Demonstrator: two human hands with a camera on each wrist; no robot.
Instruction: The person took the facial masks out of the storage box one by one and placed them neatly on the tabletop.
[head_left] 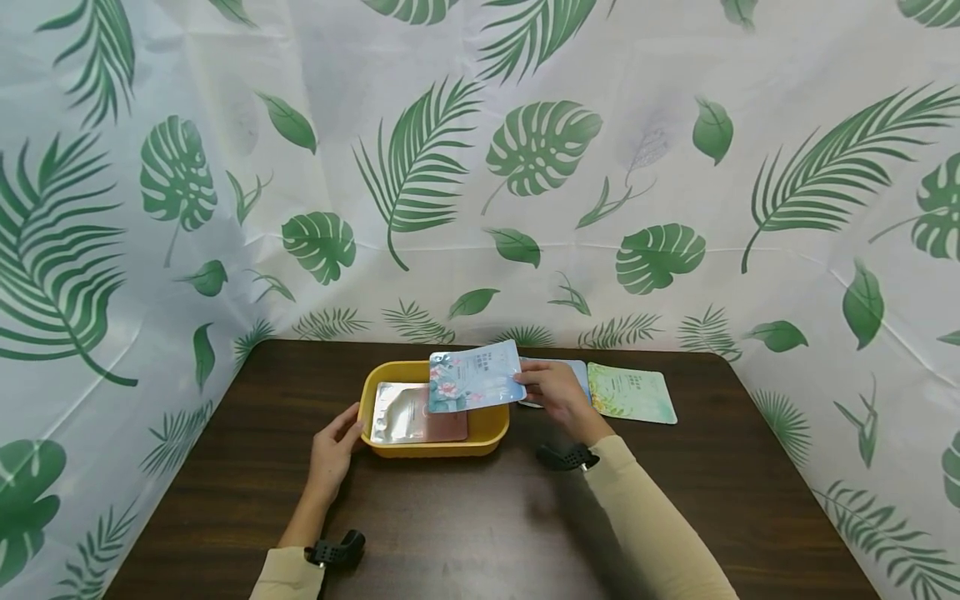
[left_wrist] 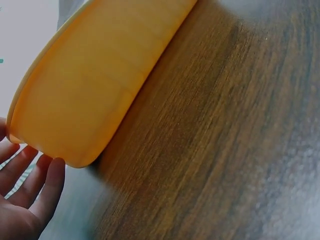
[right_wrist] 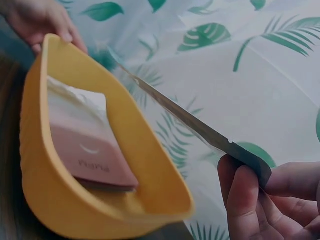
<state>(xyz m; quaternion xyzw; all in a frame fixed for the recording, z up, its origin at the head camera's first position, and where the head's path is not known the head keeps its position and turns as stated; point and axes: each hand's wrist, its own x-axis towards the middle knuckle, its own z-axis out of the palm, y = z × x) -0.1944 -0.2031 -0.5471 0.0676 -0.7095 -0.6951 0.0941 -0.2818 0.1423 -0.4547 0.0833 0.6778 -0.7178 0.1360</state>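
A yellow basket (head_left: 442,451) stands on the table, holding a silver-and-pink sachet (head_left: 420,413) that lies flat in it. At the basket's left end, my left hand (head_left: 333,448) holds the rim, its fingers (left_wrist: 50,187) against the outer wall. My right hand (head_left: 557,392) pinches the right edge of a light blue floral sachet (head_left: 475,377) between thumb and fingers. This sachet is above the basket's right part, tilted, and appears nearly edge-on in the right wrist view. Beneath the pink sachet (right_wrist: 92,150), another packet's edge seems to show.
Right of the basket, a green floral sachet (head_left: 632,393) lies on the dark wooden table (head_left: 450,517). Beside it, another blue sachet (head_left: 579,372) is partly hidden behind my right hand. A leaf-patterned sheet (head_left: 555,275) hangs behind the table.
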